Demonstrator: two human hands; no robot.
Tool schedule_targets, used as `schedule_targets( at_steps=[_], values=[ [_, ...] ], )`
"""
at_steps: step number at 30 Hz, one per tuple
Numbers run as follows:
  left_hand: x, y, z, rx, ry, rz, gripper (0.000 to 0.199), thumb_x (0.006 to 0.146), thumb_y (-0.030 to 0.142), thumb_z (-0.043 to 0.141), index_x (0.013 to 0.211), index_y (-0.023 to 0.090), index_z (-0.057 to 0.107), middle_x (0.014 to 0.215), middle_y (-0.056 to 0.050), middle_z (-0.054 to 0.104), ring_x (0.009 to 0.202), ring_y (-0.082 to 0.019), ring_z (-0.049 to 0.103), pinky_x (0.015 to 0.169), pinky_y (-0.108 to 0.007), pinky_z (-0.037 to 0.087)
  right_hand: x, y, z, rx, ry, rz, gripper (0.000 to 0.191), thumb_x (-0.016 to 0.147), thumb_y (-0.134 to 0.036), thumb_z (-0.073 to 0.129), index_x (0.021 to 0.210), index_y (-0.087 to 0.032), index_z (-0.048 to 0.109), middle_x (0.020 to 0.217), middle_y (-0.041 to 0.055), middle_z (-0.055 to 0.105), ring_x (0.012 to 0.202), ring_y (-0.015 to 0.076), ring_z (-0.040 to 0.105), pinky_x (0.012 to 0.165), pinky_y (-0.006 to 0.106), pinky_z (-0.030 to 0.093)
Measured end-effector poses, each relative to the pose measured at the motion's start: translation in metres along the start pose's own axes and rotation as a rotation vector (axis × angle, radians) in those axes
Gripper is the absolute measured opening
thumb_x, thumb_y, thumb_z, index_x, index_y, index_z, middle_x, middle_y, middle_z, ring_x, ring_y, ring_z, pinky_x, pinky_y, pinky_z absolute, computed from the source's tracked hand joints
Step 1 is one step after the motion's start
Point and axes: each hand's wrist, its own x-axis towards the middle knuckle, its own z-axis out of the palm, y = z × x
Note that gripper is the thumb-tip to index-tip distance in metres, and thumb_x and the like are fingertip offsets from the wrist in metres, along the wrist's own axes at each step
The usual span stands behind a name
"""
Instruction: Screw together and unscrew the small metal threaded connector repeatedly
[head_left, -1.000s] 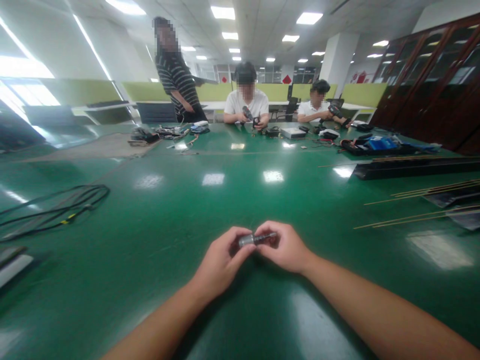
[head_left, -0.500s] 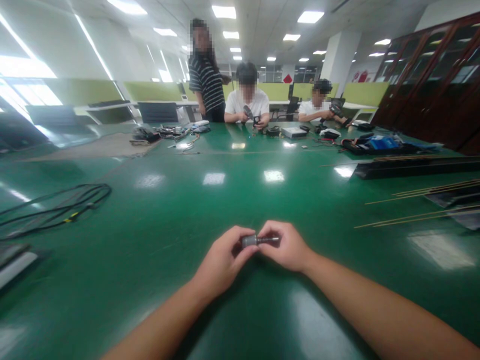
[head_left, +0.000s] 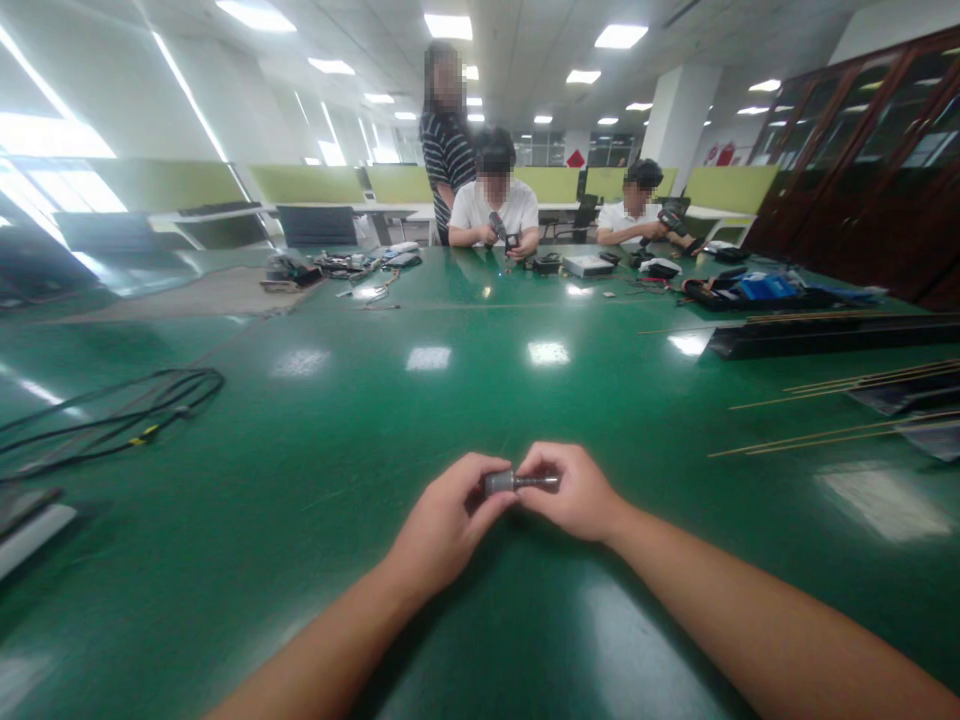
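Close in front of me, above the green table [head_left: 360, 400], is a small grey metal cylinder [head_left: 500, 483] with a thin, ridged shaft [head_left: 536, 482] pointing right, much like a small motor with a threaded shaft. The thumb and fingers of my left hand [head_left: 444, 520] pinch the cylinder from the left side. My right hand [head_left: 577, 493] closes its thumb and fingertips round the shaft close to where it meets the cylinder. The shaft's bright tip shows inside the curl of the right hand. Fingers partly hide both ends.
Black cables [head_left: 172, 385] lie coiled at left. Thin rods [head_left: 817, 432] and a long black tray [head_left: 795, 337] are at right. Two seated people [head_left: 495, 205] hold dark tools across the table; another person [head_left: 446, 150] stands behind. Electronics and tools [head_left: 360, 264] clutter the far edge.
My hands and the cylinder stay almost exactly where they were. In the background, the standing person has moved right, now behind the middle seated person.
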Motion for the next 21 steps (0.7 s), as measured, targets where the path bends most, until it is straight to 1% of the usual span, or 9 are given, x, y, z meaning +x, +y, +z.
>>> schedule_targets(
  at_steps=[4,12,21],
  values=[
    [-0.0005,0.0,0.0,-0.009,0.0,-0.007,0.022,0.092,0.035,0.06,0.111,0.023,0.063,0.1,-0.003,0.066,0.089,-0.018,0.061,0.081,-0.031,0.05,0.0001,-0.0004,-0.0003,0.015,-0.007,0.025,0.005,0.074,-0.015,0.069,0.075,-0.016,0.064,0.071,0.0003,0.065,0.065,0.014,0.059,0.062,0.023,0.046],
    [-0.001,-0.0006,0.0003,0.008,0.017,-0.004,0.022,0.091,0.033,0.062,0.111,0.023,0.063,0.099,-0.003,0.066,0.088,-0.018,0.062,0.081,-0.03,0.051,0.0007,-0.0002,-0.0012,-0.023,-0.008,0.019,0.003,0.075,-0.017,0.069,0.074,-0.016,0.066,0.071,0.0009,0.066,0.066,0.0145,0.059,0.062,0.024,0.046],
    [-0.0012,-0.0013,0.0,0.006,0.022,-0.01,0.023,0.091,0.033,0.062,0.112,0.024,0.063,0.1,-0.002,0.066,0.089,-0.017,0.061,0.081,-0.03,0.05,0.0014,0.0002,-0.0022,0.011,-0.018,0.042,0.005,0.076,-0.02,0.07,0.075,-0.016,0.068,0.072,0.0013,0.068,0.066,0.0149,0.061,0.065,0.025,0.047]
  ],
)
